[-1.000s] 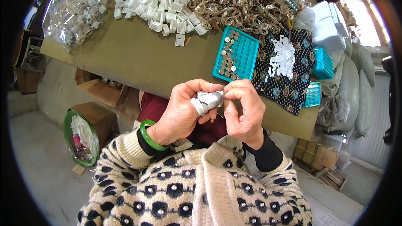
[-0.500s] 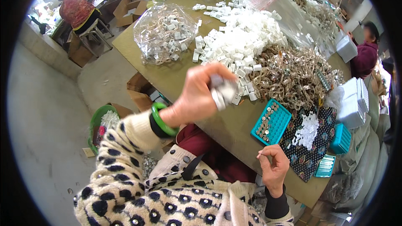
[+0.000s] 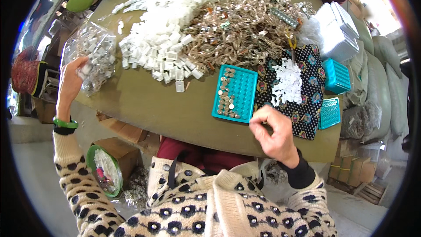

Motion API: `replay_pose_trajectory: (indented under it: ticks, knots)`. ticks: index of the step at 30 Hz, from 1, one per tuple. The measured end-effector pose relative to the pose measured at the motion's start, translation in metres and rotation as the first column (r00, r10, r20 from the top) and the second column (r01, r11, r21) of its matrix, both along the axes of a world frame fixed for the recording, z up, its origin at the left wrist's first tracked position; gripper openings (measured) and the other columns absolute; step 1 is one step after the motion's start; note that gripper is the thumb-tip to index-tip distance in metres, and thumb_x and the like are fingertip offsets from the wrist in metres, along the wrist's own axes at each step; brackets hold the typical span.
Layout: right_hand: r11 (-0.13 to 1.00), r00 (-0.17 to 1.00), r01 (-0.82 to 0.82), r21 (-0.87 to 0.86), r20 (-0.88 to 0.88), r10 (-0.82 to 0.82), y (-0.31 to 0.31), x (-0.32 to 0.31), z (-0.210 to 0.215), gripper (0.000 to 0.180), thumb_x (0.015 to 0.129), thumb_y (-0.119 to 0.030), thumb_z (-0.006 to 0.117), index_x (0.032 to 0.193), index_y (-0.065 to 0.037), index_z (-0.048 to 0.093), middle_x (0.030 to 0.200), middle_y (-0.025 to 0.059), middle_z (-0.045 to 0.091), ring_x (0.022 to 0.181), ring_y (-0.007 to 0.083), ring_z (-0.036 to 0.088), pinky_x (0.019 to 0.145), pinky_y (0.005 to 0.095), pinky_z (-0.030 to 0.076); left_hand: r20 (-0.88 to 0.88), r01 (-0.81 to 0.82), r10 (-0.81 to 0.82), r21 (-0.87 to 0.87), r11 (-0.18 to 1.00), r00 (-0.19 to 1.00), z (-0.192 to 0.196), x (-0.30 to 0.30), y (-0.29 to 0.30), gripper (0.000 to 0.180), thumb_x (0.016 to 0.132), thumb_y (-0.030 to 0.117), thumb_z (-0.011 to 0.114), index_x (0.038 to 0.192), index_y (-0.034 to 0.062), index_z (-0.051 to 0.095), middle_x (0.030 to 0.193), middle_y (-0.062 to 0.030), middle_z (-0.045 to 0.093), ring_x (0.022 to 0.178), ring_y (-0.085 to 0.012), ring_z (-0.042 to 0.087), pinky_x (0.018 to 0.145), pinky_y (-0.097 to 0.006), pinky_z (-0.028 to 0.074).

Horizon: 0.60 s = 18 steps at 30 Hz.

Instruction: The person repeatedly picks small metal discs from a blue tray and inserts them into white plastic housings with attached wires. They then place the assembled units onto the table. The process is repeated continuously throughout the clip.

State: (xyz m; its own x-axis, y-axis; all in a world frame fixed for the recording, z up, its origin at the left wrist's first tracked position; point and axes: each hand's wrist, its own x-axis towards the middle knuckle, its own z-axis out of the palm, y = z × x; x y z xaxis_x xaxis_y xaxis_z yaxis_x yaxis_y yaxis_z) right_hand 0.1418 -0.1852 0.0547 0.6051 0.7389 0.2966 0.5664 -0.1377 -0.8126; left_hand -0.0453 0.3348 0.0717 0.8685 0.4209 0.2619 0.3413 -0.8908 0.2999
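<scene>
My left hand (image 3: 70,83) is stretched out to the far left, at the edge of a clear plastic bag (image 3: 94,48) full of small white packets. Its fingertips pinch one small white packet (image 3: 86,67) against the bag. My right hand (image 3: 274,131) hovers over the near table edge with its fingers curled in and nothing visible in them. It is just to the right of a teal tray (image 3: 239,90) that holds rows of small round metal pieces.
A heap of white packets (image 3: 162,39) and a tangle of pale chain links (image 3: 241,26) cover the middle of the olive table (image 3: 166,109). A dotted black cloth (image 3: 307,92) carries white bits beside teal boxes (image 3: 335,77). A green basin (image 3: 105,169) stands below.
Both hands were together at my chest on a small white packet. The left hand then carried it up and out to the bag at the left, while the right hand dropped to the table edge.
</scene>
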Motion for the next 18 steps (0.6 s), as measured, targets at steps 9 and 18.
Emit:
replay_pose_trajectory:
  ticks: [9, 18]
  knots:
    - [0.943, 0.841, 0.326, 0.068, 0.434, -0.322, 0.047, 0.119, -0.017, 0.025, 0.083, 0.007, 0.060, 0.106, -0.003, 0.061, 0.101, 0.0120, 0.056, 0.074, 0.0220, 0.059, 0.068, 0.0332, 0.049, 0.323, 0.088, -0.081, -0.008, 0.996, 0.943, -0.001, 0.034, -0.141, 0.025, 0.079, -0.003, 0.066, 0.103, 0.0033, 0.069, 0.096, -0.0104, 0.071, 0.087, -0.0219, 0.069, 0.076, -0.031, 0.053]
    - [0.949, 0.866, 0.316, -0.021, 0.414, -0.279, 0.072, 0.182, -0.024, 0.008, 0.084, -0.005, 0.070, 0.092, -0.003, 0.069, 0.082, 0.0076, 0.064, 0.071, 0.0204, 0.063, 0.065, 0.0315, 0.050, 0.449, 0.402, -0.152, -0.538, 0.741, 0.881, -0.046, 0.079, -0.254, 0.013, 0.079, -0.002, 0.069, 0.092, -0.0003, 0.070, 0.082, -0.0095, 0.070, 0.074, -0.0195, 0.068, 0.068, -0.028, 0.052]
